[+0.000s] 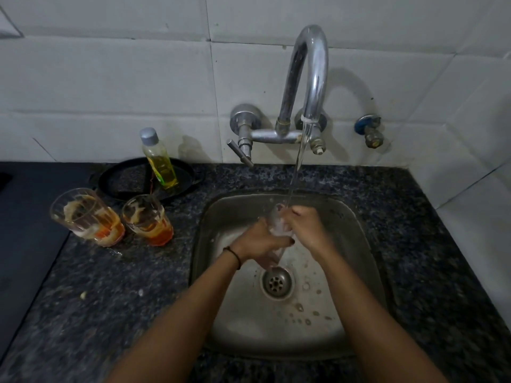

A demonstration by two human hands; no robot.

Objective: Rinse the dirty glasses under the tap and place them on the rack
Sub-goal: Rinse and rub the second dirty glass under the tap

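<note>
Over the steel sink [359,244], a clear glass [278,226] is held upright under running water from the chrome tap [312,78]. My left hand [258,241] wraps around the glass's lower body. My right hand [302,225] grips its rim and upper side, with fingers at the mouth. Two dirty glasses stand on the counter left of the sink: a larger one [85,215] and a smaller one [148,219], both with orange dregs and pale smears. No rack is in view.
A bottle of yellow dish liquid [160,158] stands in a black pan [121,178] behind the dirty glasses. Dark granite counter [110,299] surrounds the sink. A drain [276,283] sits mid-sink. A small valve [370,131] sticks out of the tiled wall at right.
</note>
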